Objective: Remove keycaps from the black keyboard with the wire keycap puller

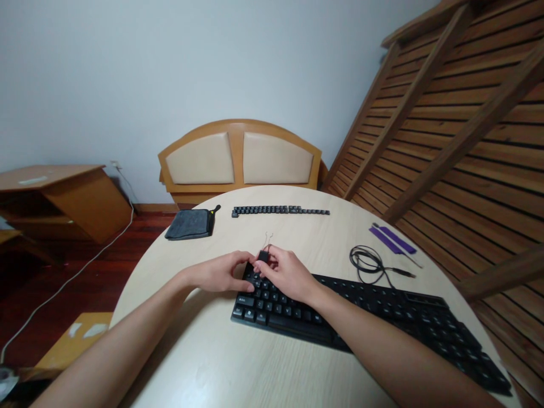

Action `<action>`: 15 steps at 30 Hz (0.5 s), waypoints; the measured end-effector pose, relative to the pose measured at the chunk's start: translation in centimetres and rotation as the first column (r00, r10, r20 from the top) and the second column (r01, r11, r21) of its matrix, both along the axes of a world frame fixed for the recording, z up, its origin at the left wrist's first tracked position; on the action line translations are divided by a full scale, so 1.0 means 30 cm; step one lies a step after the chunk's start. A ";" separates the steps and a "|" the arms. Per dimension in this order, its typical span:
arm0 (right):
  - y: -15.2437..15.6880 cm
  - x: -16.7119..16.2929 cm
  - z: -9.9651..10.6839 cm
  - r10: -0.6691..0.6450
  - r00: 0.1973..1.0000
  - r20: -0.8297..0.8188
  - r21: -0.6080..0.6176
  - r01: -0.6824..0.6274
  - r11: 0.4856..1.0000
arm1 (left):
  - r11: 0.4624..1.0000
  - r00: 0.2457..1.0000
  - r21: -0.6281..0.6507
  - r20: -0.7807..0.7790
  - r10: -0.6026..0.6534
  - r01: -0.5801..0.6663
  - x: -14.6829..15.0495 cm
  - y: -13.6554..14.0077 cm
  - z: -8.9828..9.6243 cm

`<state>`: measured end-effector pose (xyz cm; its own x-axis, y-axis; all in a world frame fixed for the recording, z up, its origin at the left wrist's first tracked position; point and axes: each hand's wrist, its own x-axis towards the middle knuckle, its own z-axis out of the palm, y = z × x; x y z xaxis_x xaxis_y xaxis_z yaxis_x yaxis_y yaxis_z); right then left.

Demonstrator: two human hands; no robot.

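A black keyboard (293,326) lies slantwise across the round table. My right hand (289,272) is closed over its upper left part and pinches a small black keycap puller (263,256), whose thin wire prongs (267,238) point up and away from me. At the keyboard's left end, my left hand (223,272) grips the edge, thumb on the keys and index finger close beside the puller. Whether that finger touches the puller cannot be made out. Beyond both hands, a line of removed keycaps (272,209) is laid out on the table.
Left of the keycaps lies a dark zipped pouch (190,224). On the right are a coiled black cable (368,263), purple strips (391,238) and a thin brush-like tool (376,226). A headboard (238,153) stands behind the table (204,362), and a slatted wooden frame (446,141) leans at right.
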<state>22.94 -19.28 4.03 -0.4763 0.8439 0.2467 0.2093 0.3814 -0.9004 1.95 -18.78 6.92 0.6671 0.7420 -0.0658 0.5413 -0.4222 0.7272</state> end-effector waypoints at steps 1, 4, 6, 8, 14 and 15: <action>0.003 0.000 0.002 0.011 1.000 0.011 0.015 -0.012 1.000 | 1.000 1.000 0.008 -0.008 -0.002 0.002 -0.001 -0.001 -0.004; 0.016 0.001 0.010 0.036 0.998 0.059 0.071 -0.041 0.997 | 0.999 0.999 0.034 -0.032 -0.017 0.018 -0.003 -0.008 -0.016; 0.026 0.000 0.016 0.055 0.995 0.084 0.107 -0.064 0.992 | 0.998 0.999 0.053 -0.022 -0.046 0.047 0.000 -0.012 -0.023; 0.040 -0.001 0.020 0.066 0.992 0.111 0.147 -0.083 0.986 | 0.993 0.996 0.079 -0.001 -0.084 0.084 0.006 -0.013 -0.030; 0.097 0.003 0.026 0.082 0.982 0.170 0.193 -0.115 0.974 | 0.991 0.996 0.105 0.025 -0.082 0.079 0.006 0.010 -0.063; 0.103 0.004 0.030 0.100 0.980 0.172 0.185 -0.132 0.974 | 0.992 0.997 0.104 0.032 -0.077 0.073 0.003 0.014 -0.069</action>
<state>23.06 -16.18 4.92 -0.6152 0.7238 0.3125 0.2890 0.5758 -0.7648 2.04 -18.34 4.86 0.7217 0.6914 0.0332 0.4799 -0.5344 0.6958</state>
